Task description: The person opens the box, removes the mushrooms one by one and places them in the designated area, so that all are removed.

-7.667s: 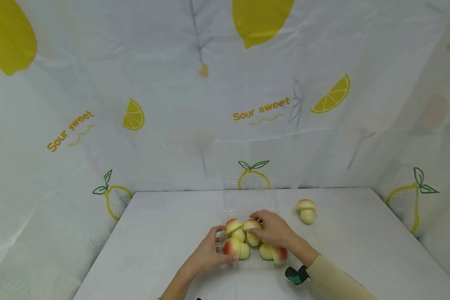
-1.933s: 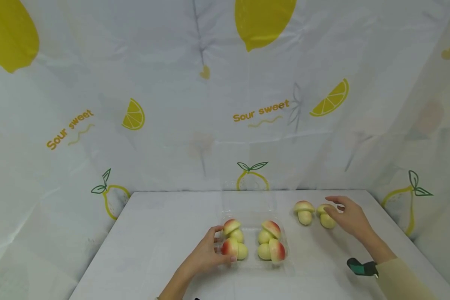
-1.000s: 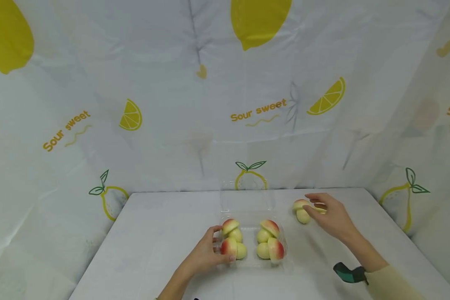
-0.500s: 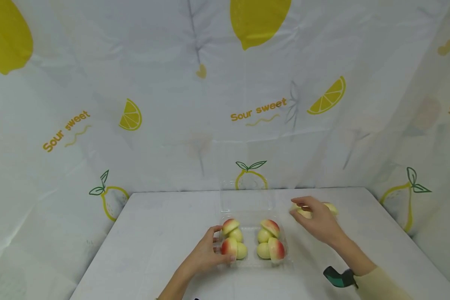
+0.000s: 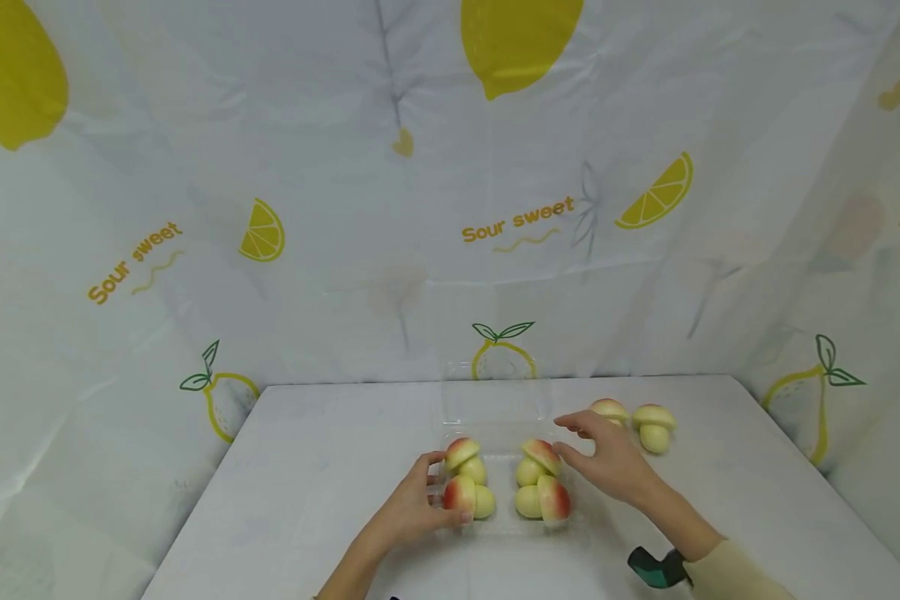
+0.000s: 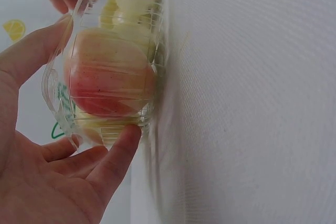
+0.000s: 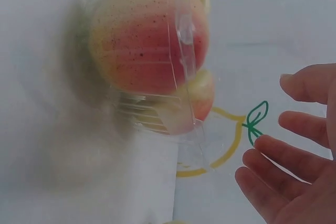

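As we look down from the head view, a clear container [image 5: 503,492] sits on the white surface [image 5: 315,483], its lid [image 5: 495,404] folded back behind it. Inside, four mushroom-shaped pieces with red-tinged caps line the two sides: the back-left piece [image 5: 465,460], front-left piece [image 5: 468,498], back-right piece [image 5: 538,461] and front-right piece [image 5: 546,500]. Both front ones lie crosswise, caps outward, with a gap between the rows. Our left hand [image 5: 411,507] grips the container's left side; our right hand [image 5: 613,462], thumb and fingers parted and holding nothing, hovers by the back-right corner. What matters most, we judge, is that the back-right piece lies just left of those fingers, making the right hand the nearer one. Beyond that hand rest two loose pieces, one [image 5: 610,411] partly hidden behind it, the other [image 5: 653,427] farther right. From the left wrist, we see thumb and fingers curved about the container, a red cap showing through its wall. From the right wrist, we see the right hand's fingers spread, apart from the container.
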Tool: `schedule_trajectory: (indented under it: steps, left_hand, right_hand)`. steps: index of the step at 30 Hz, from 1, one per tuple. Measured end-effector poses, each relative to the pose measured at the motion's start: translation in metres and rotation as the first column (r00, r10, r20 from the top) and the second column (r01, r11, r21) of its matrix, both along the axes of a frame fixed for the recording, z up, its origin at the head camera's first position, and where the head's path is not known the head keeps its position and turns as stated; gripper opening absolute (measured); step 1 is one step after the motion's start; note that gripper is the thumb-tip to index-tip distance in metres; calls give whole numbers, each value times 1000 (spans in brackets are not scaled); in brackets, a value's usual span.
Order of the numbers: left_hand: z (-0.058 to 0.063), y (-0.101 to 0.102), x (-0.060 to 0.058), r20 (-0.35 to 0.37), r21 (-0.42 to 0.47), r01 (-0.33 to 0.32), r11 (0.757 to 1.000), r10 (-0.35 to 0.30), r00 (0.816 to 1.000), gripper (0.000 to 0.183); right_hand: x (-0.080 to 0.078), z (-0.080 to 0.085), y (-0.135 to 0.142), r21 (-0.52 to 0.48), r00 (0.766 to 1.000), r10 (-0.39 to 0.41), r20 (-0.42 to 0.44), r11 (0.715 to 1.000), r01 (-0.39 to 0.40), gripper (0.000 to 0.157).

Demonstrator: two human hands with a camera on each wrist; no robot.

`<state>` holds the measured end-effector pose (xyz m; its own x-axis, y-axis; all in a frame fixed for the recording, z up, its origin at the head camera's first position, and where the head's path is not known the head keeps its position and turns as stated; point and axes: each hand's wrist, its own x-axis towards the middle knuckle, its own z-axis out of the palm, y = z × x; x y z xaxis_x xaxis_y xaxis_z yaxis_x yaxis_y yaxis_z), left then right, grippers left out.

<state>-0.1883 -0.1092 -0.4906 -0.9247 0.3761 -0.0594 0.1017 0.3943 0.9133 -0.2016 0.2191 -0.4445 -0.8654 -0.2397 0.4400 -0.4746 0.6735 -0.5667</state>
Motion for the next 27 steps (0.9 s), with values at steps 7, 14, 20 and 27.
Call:
schedule_trajectory:
  steps: [7, 14, 20, 27]
  left_hand:
    - [-1, 1, 0, 3, 2, -2, 1000, 2, 1000, 94]
    - [-1, 1, 0, -7, -6, -4, 1000, 4, 1000, 94]
    - [0, 0, 0, -5, -14, -1, 1000, 0, 1000, 94]
    - [0, 1, 0, -1, -14, 1, 1000, -1, 1000, 94]
  right_hand:
    - [2, -4, -7, 44, 996, 15, 88, 999, -19, 29]
    - [-1, -6, -13, 80, 996, 66, 68, 994, -71, 28]
    - [-4, -8, -18, 53, 990, 107, 90, 992, -112, 27]
    - [-5, -12, -22, 68, 991, 94, 96, 993, -101, 27]
